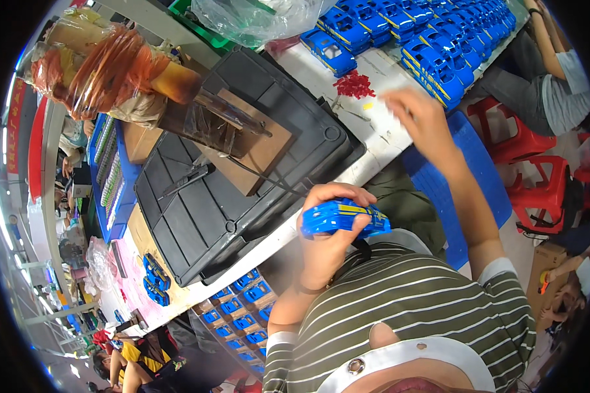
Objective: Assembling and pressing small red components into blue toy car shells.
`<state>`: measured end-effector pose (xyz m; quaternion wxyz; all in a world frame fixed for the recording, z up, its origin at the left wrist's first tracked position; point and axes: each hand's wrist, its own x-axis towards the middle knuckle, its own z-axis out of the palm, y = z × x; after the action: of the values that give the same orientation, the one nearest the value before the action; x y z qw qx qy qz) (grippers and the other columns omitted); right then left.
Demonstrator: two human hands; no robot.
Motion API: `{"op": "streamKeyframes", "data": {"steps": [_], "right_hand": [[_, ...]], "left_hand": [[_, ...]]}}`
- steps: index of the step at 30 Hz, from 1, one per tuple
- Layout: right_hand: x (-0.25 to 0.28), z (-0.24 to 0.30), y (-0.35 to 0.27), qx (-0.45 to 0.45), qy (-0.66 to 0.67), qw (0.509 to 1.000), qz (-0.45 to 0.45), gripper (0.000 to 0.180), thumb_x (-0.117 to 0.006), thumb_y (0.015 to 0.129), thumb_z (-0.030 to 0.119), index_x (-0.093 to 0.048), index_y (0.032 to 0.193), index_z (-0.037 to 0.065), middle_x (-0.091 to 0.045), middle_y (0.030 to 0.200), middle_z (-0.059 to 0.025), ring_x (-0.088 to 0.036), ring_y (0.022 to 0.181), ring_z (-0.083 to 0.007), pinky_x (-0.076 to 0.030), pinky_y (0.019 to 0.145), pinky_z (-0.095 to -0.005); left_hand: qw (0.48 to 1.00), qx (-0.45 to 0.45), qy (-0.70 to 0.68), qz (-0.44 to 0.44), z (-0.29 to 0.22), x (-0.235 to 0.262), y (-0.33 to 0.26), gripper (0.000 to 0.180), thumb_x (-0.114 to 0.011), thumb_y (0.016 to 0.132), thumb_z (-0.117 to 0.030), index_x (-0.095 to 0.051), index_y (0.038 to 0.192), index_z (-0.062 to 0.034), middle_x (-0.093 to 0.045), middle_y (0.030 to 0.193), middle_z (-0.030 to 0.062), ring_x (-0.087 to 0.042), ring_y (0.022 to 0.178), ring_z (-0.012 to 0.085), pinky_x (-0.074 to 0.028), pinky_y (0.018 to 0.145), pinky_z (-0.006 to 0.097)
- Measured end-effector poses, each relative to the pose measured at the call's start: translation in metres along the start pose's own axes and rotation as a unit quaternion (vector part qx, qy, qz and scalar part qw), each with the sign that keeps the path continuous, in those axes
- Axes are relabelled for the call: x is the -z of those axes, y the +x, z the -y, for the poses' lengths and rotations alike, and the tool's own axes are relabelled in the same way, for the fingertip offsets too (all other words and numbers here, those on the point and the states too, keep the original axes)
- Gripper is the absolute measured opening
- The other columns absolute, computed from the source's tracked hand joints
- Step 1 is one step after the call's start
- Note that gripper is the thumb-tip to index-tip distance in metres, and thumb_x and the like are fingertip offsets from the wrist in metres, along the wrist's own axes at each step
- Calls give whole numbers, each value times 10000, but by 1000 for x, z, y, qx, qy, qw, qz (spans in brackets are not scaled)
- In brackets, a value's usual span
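Note:
My left hand (326,243) grips a blue toy car body (344,218) with yellow trim, held close to my chest above my striped shirt. My right hand (417,112) is stretched out over the white table (373,134), blurred by motion, just right of a small heap of red plastic parts (354,85). Whether its fingers hold anything is hidden by the blur. Rows of blue toy cars (439,36) lie stacked beyond it at the table's far edge.
A large black plastic tray (210,216) with a brown block and a metal tool covers the table's left part. Boxes of blue cars (239,318) sit lower left. Red stools (537,177), a blue crate and another seated person (557,72) are on the right.

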<state>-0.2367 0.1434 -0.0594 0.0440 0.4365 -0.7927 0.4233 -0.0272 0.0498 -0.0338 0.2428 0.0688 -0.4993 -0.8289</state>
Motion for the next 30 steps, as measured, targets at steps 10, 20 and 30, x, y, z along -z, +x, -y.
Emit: {"op": "streamKeyframes", "data": {"steps": [10,20,30], "right_hand": [[-34,-57,65,50,-130,988,59,131,-580,783,143,-661,873,91,-609,845,-111,-602,799,-311,-481,699,-381],[-35,-61,54,-83,189,977,57,135,-612,826,79,-643,908,-24,-663,858,-48,-625,720,-103,-508,638,-223],[-32,-61,59,-194,302,929,92,198,-589,855,126,-603,994,-14,-656,881,-85,-635,744,-122,-507,664,-205]], "left_hand": [[985,20,168,32,-17,7,-9,377,-670,694,111,-518,1015,-17,-526,1007,82,-552,937,140,-499,804,262],[988,47,143,24,-18,1,-7,376,-649,691,142,-519,1009,-10,-529,990,71,-542,921,126,-505,818,272],[987,78,137,-30,-19,-1,-5,360,-702,650,92,-538,951,-16,-571,914,71,-595,871,171,-484,756,283]]}}
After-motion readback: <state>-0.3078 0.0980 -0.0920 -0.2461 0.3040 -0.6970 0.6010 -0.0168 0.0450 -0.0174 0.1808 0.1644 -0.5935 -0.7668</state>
